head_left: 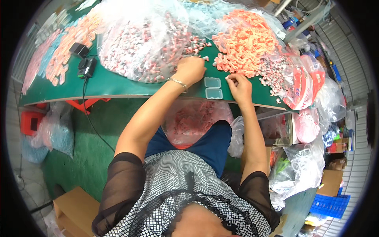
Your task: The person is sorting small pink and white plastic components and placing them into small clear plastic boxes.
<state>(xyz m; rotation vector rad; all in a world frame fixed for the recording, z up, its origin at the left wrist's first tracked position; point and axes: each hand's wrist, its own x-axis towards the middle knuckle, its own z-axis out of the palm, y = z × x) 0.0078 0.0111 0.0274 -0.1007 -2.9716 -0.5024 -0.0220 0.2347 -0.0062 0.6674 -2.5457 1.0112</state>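
My left hand [191, 70], with a bracelet at its wrist, is curled over the green tabletop beside small pink-and-grey curled pieces [193, 44]. Its fingertips point away from me, and what they hold, if anything, is hidden. A single loose piece [206, 58] lies right by its fingers. To the right, my right hand [241, 89] is closed in a pinch on a small pale piece [227, 78], too small to name. Between the hands, a clear plastic box [213, 93] lies opened flat, its two halves toward the table's near edge; I see nothing in it.
A large clear bag [138, 51] full of the curled pieces stands left. Orange bands [246, 39] are heaped at the far right, with clear boxes [203, 19] behind. A black device [86, 68] trails a cable over the edge. A bag of red pieces [193, 122] sits below the table.
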